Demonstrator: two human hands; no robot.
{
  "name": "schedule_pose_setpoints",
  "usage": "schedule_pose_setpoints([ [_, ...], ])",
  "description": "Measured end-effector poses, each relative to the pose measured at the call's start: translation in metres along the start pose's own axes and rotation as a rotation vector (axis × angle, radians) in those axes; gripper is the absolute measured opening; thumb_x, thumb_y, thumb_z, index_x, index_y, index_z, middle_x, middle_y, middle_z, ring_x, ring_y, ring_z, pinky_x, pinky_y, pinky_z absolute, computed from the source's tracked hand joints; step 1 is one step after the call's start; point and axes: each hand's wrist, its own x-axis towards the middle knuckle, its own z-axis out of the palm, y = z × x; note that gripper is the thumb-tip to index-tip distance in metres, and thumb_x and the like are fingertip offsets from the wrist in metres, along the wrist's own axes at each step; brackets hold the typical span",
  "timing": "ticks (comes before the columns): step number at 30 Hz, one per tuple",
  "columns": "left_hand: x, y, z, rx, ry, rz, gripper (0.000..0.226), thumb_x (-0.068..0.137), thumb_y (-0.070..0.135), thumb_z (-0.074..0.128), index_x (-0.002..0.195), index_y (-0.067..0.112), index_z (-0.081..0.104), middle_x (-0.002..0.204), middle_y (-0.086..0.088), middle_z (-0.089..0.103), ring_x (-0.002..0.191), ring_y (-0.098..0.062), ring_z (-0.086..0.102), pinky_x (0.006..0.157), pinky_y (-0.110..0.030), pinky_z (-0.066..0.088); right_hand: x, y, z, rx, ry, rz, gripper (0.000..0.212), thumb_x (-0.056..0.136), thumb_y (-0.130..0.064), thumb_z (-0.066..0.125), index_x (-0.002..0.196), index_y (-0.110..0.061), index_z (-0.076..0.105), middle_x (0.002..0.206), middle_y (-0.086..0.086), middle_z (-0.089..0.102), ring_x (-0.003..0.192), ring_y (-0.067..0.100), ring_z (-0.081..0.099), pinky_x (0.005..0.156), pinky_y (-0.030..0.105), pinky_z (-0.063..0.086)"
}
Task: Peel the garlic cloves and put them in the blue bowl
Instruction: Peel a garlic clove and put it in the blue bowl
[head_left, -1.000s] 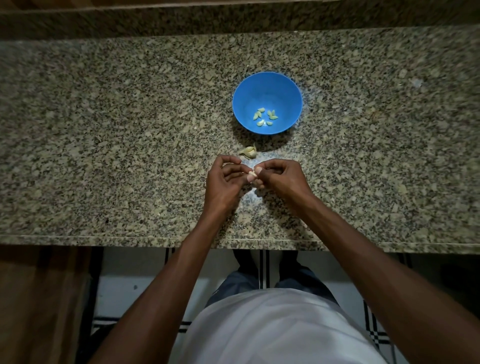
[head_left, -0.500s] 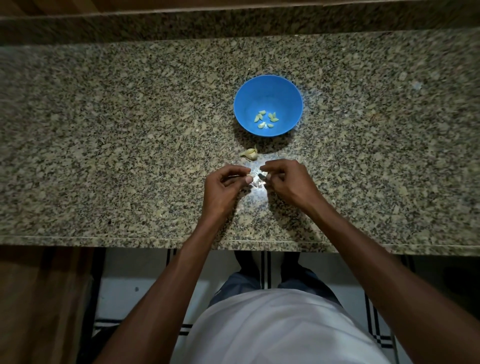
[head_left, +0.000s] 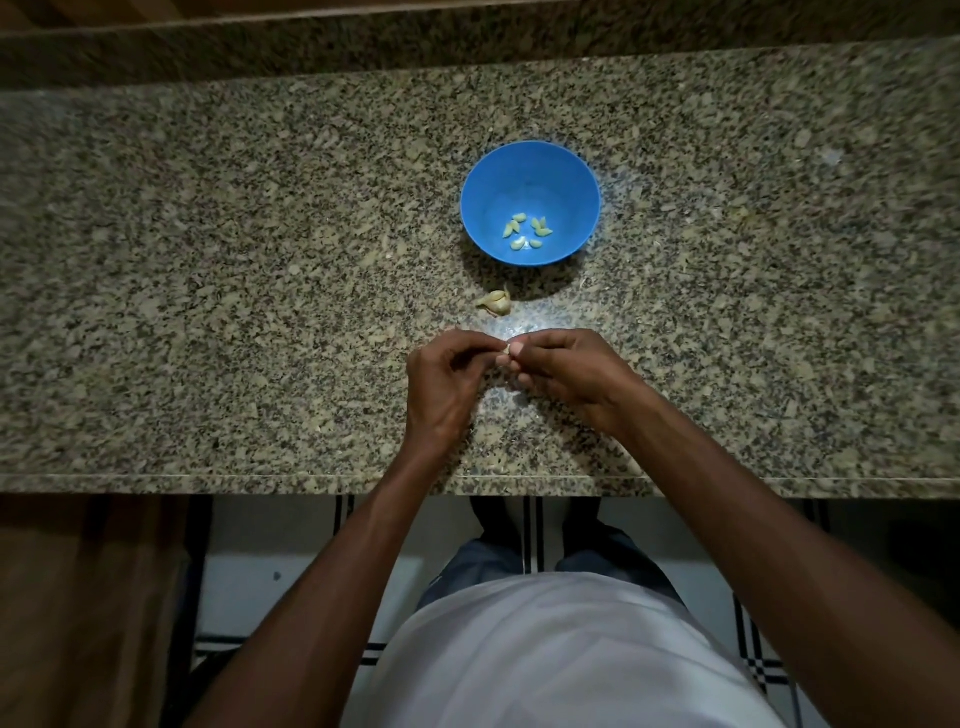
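Garlic clove (head_left: 508, 349) sits pinched between left hand (head_left: 447, 379) and right hand (head_left: 566, 371) fingertips (both curled), just nearer than the blue bowl (head_left: 571, 176).

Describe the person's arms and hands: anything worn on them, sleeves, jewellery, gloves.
Both the left hand and the right hand are bare: no gloves, and no rings or watch visible. The forearms are uncovered, with no sleeve in view. The person wears a white shirt.
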Motion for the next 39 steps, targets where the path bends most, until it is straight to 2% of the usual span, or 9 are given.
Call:
schedule_pose_setpoints([
  [5,0.008,0.004,-0.006,-0.007,-0.072,-0.117,0.007,0.086,0.006,0.082,0.093,0.008,0.082,0.087,0.003,0.08,0.083,-0.012,0.077,0.079,-0.036,0.065,-0.002,-0.002,0.002,-0.266,0.035,-0.198,0.013,0.095,-0.012,0.077,0.102,-0.001,0.078,0.092,0.015,0.08,0.092,0.032,0.078,0.081,0.038,0.063],
  [8,0.013,0.01,-0.008,-0.084,-0.104,-0.246,0.012,0.081,0.01,0.088,0.092,0.007,0.083,0.086,-0.002,0.081,0.084,-0.018,0.079,0.082,-0.042,0.065,0.0,-0.001,0.002,-0.413,0.09,-0.289,0.011,0.096,-0.02,0.077,0.098,-0.01,0.08,0.087,0.008,0.08,0.085,0.027,0.078,0.079,0.044,0.064],
  [10,0.016,0.013,-0.01,-0.117,-0.102,-0.312,0.018,0.079,0.017,0.091,0.091,0.008,0.082,0.085,-0.004,0.08,0.083,-0.02,0.079,0.082,-0.041,0.065,0.002,0.0,0.003,-0.479,0.111,-0.341,0.01,0.095,-0.023,0.078,0.097,-0.014,0.08,0.085,0.002,0.08,0.081,0.02,0.078,0.076,0.042,0.064],
  [12,0.018,0.016,-0.009,-0.079,-0.098,-0.327,0.022,0.079,0.022,0.092,0.091,0.008,0.08,0.084,-0.004,0.08,0.08,-0.018,0.078,0.077,-0.038,0.066,0.002,0.003,0.004,-0.486,0.121,-0.379,0.009,0.094,-0.023,0.078,0.096,-0.014,0.081,0.084,0.001,0.08,0.08,0.017,0.078,0.074,0.038,0.064],
  [15,0.018,0.02,-0.004,-0.021,-0.102,-0.335,0.018,0.084,0.021,0.088,0.094,0.01,0.077,0.087,-0.003,0.079,0.08,-0.013,0.077,0.072,-0.034,0.065,0.003,0.008,0.004,-0.414,0.124,-0.406,0.009,0.095,-0.02,0.077,0.099,-0.013,0.08,0.086,0.003,0.08,0.083,0.019,0.078,0.079,0.044,0.066],
  [19,0.013,0.019,-0.002,-0.243,-0.092,-0.444,0.011,0.092,0.004,0.076,0.1,-0.002,0.073,0.084,-0.012,0.077,0.074,-0.018,0.076,0.073,-0.031,0.062,0.003,0.01,0.0,-0.401,0.116,-0.434,0.008,0.096,-0.015,0.075,0.102,-0.014,0.08,0.091,0.0,0.081,0.089,0.018,0.078,0.085,0.047,0.065],
  [24,0.01,0.019,-0.005,-0.442,-0.105,-0.611,0.022,0.093,-0.006,0.07,0.115,-0.007,0.067,0.088,-0.018,0.076,0.072,-0.019,0.072,0.077,-0.034,0.063,0.004,0.014,-0.003,-0.379,0.099,-0.419,0.012,0.096,-0.008,0.073,0.104,-0.01,0.081,0.093,0.001,0.082,0.091,0.023,0.078,0.089,0.05,0.063],
  [33,0.012,0.013,-0.009,-0.394,-0.153,-0.492,0.021,0.09,0.004,0.079,0.11,0.002,0.074,0.101,-0.018,0.078,0.091,-0.023,0.077,0.085,-0.033,0.062,0.002,0.013,-0.002,-0.23,0.065,-0.332,0.014,0.098,-0.007,0.072,0.109,-0.006,0.08,0.097,0.013,0.08,0.099,0.038,0.076,0.092,0.053,0.062],
  [39,0.011,0.01,-0.01,-0.238,-0.104,-0.399,0.022,0.087,0.001,0.08,0.106,0.007,0.073,0.101,-0.012,0.076,0.094,-0.025,0.076,0.084,-0.036,0.064,-0.002,0.002,-0.019,-0.269,0.105,-0.262,0.012,0.096,-0.003,0.074,0.106,-0.004,0.078,0.092,0.019,0.079,0.092,0.042,0.076,0.087,0.053,0.064],
])
